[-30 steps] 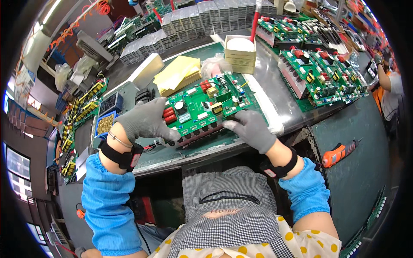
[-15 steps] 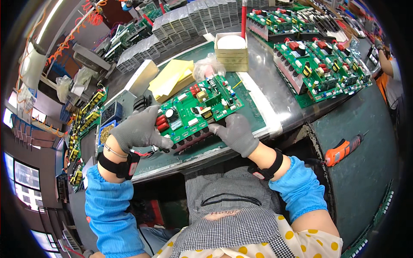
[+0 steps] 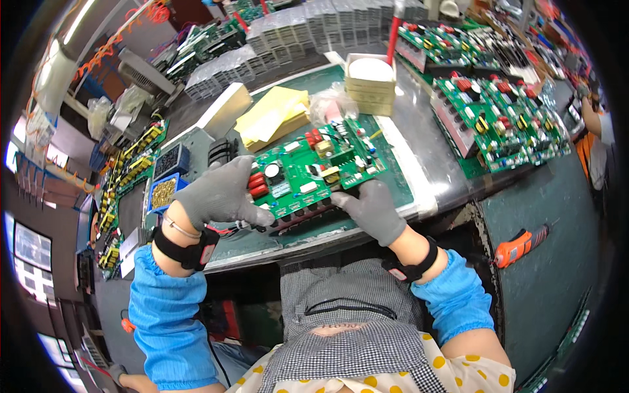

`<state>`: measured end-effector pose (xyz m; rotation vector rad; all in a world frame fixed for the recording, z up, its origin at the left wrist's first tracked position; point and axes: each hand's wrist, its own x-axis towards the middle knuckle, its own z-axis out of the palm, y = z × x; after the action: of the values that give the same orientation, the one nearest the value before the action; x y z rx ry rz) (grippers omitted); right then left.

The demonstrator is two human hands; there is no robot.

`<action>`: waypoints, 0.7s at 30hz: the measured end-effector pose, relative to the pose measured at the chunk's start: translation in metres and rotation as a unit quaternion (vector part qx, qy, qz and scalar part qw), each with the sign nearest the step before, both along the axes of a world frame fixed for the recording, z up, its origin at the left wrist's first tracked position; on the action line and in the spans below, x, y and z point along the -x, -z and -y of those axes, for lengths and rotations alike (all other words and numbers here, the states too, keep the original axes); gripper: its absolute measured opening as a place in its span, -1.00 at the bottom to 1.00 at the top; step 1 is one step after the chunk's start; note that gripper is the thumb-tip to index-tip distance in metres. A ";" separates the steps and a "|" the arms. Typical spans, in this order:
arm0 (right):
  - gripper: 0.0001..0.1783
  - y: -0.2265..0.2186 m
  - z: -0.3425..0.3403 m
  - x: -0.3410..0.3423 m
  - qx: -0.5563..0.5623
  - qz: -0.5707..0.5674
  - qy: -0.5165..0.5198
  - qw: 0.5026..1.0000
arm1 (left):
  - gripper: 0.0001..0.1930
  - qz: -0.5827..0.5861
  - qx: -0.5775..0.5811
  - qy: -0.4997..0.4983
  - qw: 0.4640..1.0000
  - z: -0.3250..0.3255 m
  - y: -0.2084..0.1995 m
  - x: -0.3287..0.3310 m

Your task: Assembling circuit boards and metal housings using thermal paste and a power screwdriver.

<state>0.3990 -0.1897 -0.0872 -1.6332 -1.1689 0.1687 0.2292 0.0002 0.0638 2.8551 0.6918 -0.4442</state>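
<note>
A green circuit board (image 3: 295, 171) lies in front of me on the dark green bench mat, with red, yellow, white and black components and a heat sink under its near edge. My left hand (image 3: 219, 193), in a grey glove, is wrapped round the board's left end, thumb at the near left corner. My right hand (image 3: 373, 211), also gloved, holds the near edge right of the middle, its thumb along that edge. Its other fingers are partly hidden below the board. Beside my left thumb, red and black wires (image 3: 229, 228) show at the board's near left corner.
Behind the board are yellow sheets (image 3: 272, 114) and a cream box (image 3: 370, 85). Blue bins of small fasteners (image 3: 164, 191) stand left. More populated boards (image 3: 504, 121) sit at right, an orange electric screwdriver (image 3: 521, 247) on the right-hand surface. Another person's arm (image 3: 593, 118) shows far right.
The view has shifted slightly, so most of the bench appears farther right and lower. Both hands keep their hold on the circuit board, which has barely moved on the mat.
</note>
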 end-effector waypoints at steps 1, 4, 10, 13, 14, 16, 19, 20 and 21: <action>-0.60 -0.004 0.004 0.000 0.005 -0.027 -0.013 1.000 | 0.01 0.001 0.006 0.001 1.000 0.001 0.000 0.000; -0.63 -0.020 0.036 -0.011 0.088 0.095 -0.026 0.991 | -0.01 0.002 0.001 -0.002 1.000 0.001 0.003 0.003; -0.65 -0.144 0.038 0.009 0.089 0.188 -0.169 0.964 | -0.03 -0.022 0.011 -0.011 1.000 0.002 0.001 0.002; -0.42 -0.166 -0.023 0.032 0.036 0.378 -0.202 0.903 | -0.06 -0.007 0.023 -0.026 0.999 -0.005 0.006 0.008; -0.25 -0.159 -0.046 0.031 0.098 0.444 -0.201 0.867 | -0.06 0.005 0.023 -0.016 1.000 -0.006 0.008 0.006; -0.09 -0.155 -0.084 0.034 0.157 0.510 -0.204 0.821 | -0.02 0.012 0.023 -0.005 1.000 -0.010 0.017 0.002; 0.12 -0.165 -0.108 0.044 0.364 0.481 -0.249 0.758 | 0.02 0.021 0.020 0.015 0.999 -0.004 0.013 0.002; 0.18 -0.168 -0.113 0.047 0.423 0.449 -0.263 0.742 | 0.03 0.016 0.025 0.003 1.000 -0.003 0.011 0.005; 0.25 -0.168 -0.116 0.050 0.480 0.415 -0.276 0.722 | 0.03 0.016 0.027 -0.007 0.999 -0.003 0.011 0.007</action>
<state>0.3487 -0.0733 0.0810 -2.2744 -2.5748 0.5262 0.2221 0.0035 0.0528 2.7989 0.6826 -0.4083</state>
